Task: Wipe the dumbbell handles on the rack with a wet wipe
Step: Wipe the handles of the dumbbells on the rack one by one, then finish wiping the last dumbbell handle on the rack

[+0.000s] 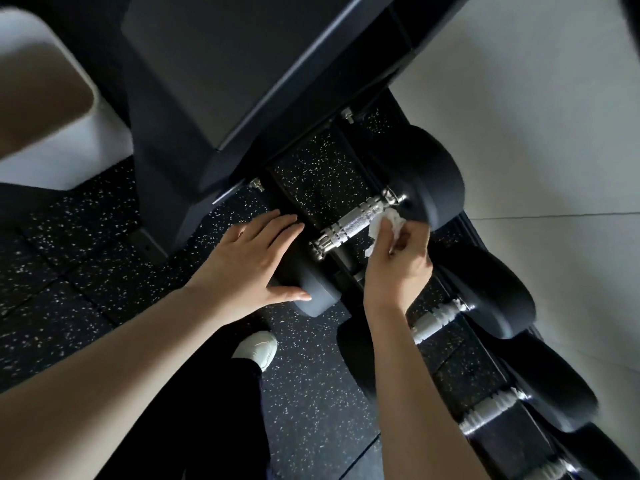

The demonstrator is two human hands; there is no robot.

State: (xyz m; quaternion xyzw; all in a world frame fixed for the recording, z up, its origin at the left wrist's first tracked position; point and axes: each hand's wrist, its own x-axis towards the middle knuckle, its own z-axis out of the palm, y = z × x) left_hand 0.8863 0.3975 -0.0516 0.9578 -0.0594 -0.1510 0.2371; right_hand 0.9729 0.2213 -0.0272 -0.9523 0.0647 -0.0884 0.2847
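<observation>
Right hand [398,261] pinched a crumpled wet wipe [382,226] against the knurled dumbbell handle [353,223]. Left hand [252,265], grip released, lay flat on the near weight head [315,296].

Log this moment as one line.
left hand rests on dumbbell head | right hand pinches wet wipe at handle

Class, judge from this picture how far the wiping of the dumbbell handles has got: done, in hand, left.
Done: cannot tell; no handle shows whether it was wiped. In hand: the right hand pinches the wet wipe against the knurled handle near its far end, while the left hand rests flat on that dumbbell's near head. Left: the rest of this handle, then the next handle and those beyond it.
</observation>
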